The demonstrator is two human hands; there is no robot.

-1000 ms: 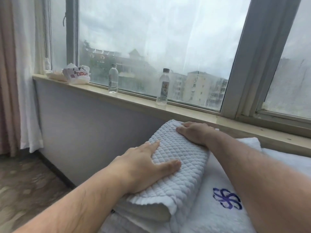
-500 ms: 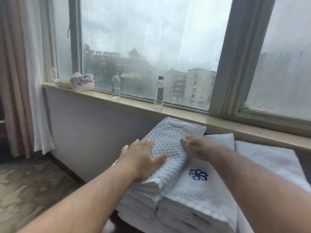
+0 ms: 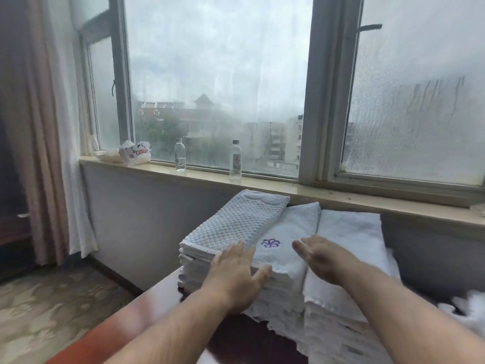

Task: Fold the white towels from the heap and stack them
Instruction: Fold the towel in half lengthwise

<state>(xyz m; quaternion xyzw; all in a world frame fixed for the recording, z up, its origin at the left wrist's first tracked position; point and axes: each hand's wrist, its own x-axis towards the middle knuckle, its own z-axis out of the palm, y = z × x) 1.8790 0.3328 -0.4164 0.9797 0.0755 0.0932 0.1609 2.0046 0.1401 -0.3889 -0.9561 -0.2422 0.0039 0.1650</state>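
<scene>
Quilted towel (image 3: 236,222) is stacked, I reckon
It lies lengthwise toward the window (image 3: 217,88); my left grip (image 3: 236,274) rests flat on its near end, right grip (image 3: 319,256) open-fingered, closer to the heap (image 3: 469,308) off right.

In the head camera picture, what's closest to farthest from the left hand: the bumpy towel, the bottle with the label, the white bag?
1. Bumpy towel: right at the left hand's fingertips, on top of the left stack.
2. Labelled bottle: straight ahead on the windowsill.
3. White bag: far left end of the windowsill.
</scene>
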